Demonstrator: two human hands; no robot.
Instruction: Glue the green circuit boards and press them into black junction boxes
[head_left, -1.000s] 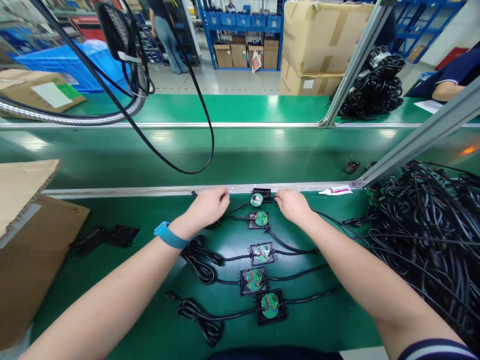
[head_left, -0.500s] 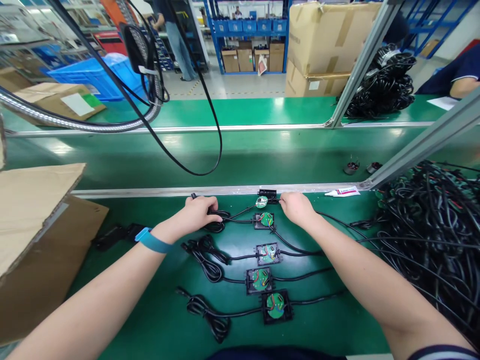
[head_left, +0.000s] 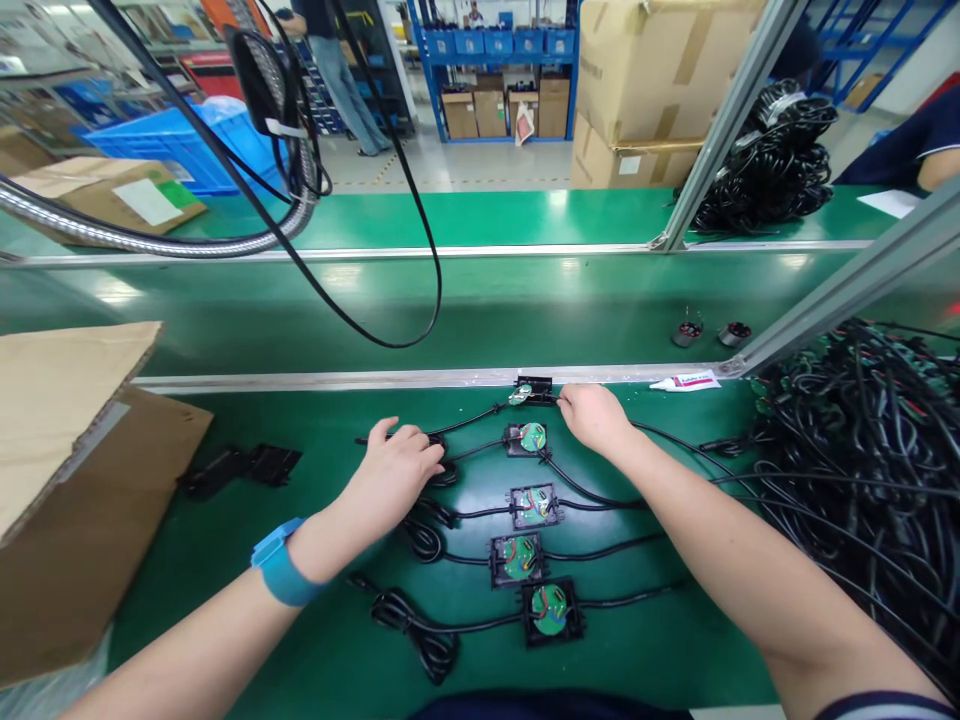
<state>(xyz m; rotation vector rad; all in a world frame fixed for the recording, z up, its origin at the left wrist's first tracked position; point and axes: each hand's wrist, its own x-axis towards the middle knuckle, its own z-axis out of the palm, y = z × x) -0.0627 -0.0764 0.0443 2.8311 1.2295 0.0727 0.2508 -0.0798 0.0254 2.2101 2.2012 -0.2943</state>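
My right hand [head_left: 594, 418] pinches a black cable just right of the topmost black plastic housing [head_left: 534, 386]. A small round circuit board [head_left: 520, 395] lies tilted at that housing, and a cable [head_left: 472, 418] runs left from it. Over the coiled black cables [head_left: 442, 474] on the left is my left hand [head_left: 401, 462], its fingers apart and partly hiding the coils. Below, in a column, lie several open black housings [head_left: 531, 619] with green boards [head_left: 551, 608] and cables out of both sides. A blue wristband [head_left: 289, 562] is on my left wrist.
A tangled heap of black cables [head_left: 862, 480] fills the right side. An open cardboard box [head_left: 90, 500] and dark plastic parts [head_left: 274, 464] lie left. A white tube [head_left: 686, 382] rests near the metal rail [head_left: 375, 380]. A black cable loop [head_left: 405, 345] hangs ahead.
My left hand has let go of the upper cable coil and moved down and slightly left, its fingers opening. The upper board has tilted at its housing. My right hand stays in place.
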